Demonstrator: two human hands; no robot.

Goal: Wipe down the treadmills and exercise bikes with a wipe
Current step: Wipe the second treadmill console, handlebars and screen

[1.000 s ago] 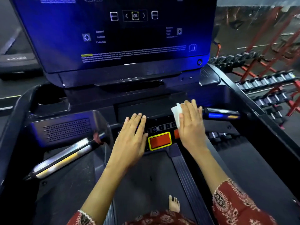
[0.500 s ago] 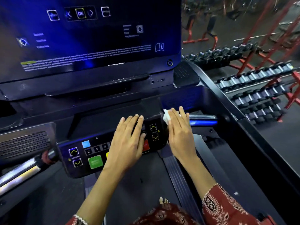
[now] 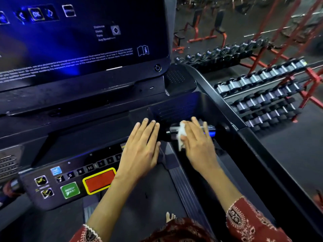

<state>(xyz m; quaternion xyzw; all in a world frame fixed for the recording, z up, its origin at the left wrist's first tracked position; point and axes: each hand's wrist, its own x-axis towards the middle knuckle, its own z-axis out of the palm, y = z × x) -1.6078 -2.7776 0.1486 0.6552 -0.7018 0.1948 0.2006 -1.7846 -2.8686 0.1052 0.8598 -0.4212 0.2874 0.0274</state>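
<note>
The right hand presses a crumpled white wipe against the treadmill's short grip bar, fingers curled loosely over it with the wipe bunched under the thumb side. The bar juts from the right end of the control panel, near the right side rail. The left hand lies flat and open, palm down, on the right part of the panel, just right of the red stop button; it holds nothing. Above, the dark screen glows blue. Far right, a dumbbell rack stands on the floor.
</note>
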